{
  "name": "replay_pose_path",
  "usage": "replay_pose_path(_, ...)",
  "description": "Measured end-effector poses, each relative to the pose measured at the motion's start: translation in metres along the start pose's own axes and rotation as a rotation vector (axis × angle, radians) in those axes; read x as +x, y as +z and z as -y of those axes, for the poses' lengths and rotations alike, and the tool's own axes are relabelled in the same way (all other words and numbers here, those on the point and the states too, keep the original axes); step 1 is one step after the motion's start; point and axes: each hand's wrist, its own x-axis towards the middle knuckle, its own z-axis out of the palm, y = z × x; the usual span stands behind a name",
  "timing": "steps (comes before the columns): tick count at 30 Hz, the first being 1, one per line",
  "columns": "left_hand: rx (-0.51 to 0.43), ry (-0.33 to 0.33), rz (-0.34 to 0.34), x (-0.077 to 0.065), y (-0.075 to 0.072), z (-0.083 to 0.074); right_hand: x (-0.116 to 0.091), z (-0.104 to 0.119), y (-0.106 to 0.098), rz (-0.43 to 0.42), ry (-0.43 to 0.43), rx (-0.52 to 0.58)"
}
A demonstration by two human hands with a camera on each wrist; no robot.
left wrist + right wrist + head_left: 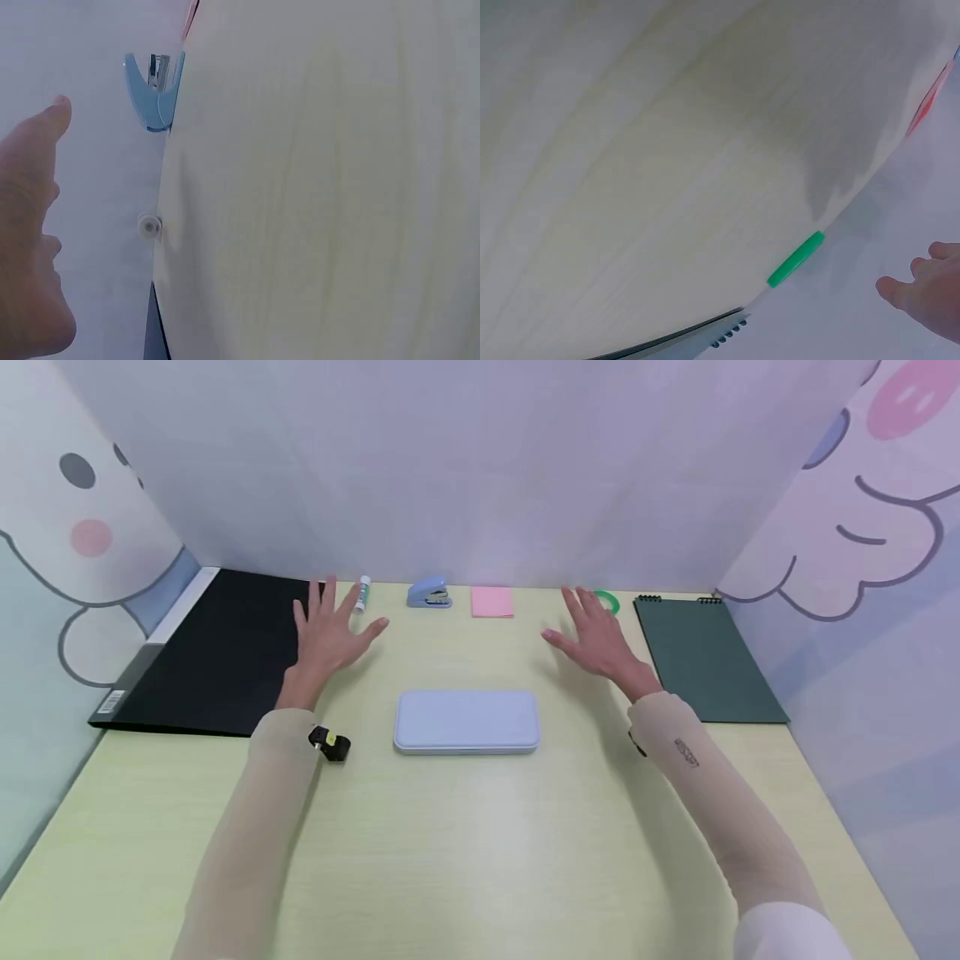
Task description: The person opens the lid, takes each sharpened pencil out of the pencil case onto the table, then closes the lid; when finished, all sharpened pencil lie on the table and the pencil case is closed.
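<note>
My left hand, fingers spread and holding nothing, hovers by the right edge of a black folder. Just beyond its thumb side stands a glue stick, seen end-on as a small white disc in the left wrist view. A blue stapler sits farther right, also in the left wrist view. With fingers extended, my right hand is raised over the table, partly covering a green tape roll. Between and nearer than both hands lies a closed pale-blue pencil case.
Pink sticky notes lie along the back edge, right of the stapler. A dark green spiral-bound pad rests at the right of the pale wooden table. White cloth walls with cartoon prints enclose the back and sides.
</note>
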Motion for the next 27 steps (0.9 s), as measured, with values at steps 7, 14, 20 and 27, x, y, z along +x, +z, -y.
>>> replay_pose_path(7,-0.068,0.090,0.062,-0.016,0.000,-0.022,-0.011,0.022,0.005,0.062,-0.041,0.096)
replay_pose_path(14,-0.149,0.188,0.247,-0.039,0.000,-0.045,-0.024,0.042,0.012,0.118,-0.108,0.215)
replay_pose_path(20,-0.245,0.256,0.435,-0.054,0.003,-0.062,-0.037,0.058,0.016,0.187,-0.159,0.299)
replay_pose_path(27,-0.280,0.343,0.577,-0.068,0.006,-0.073,-0.050,0.078,0.020,0.290,-0.225,0.312)
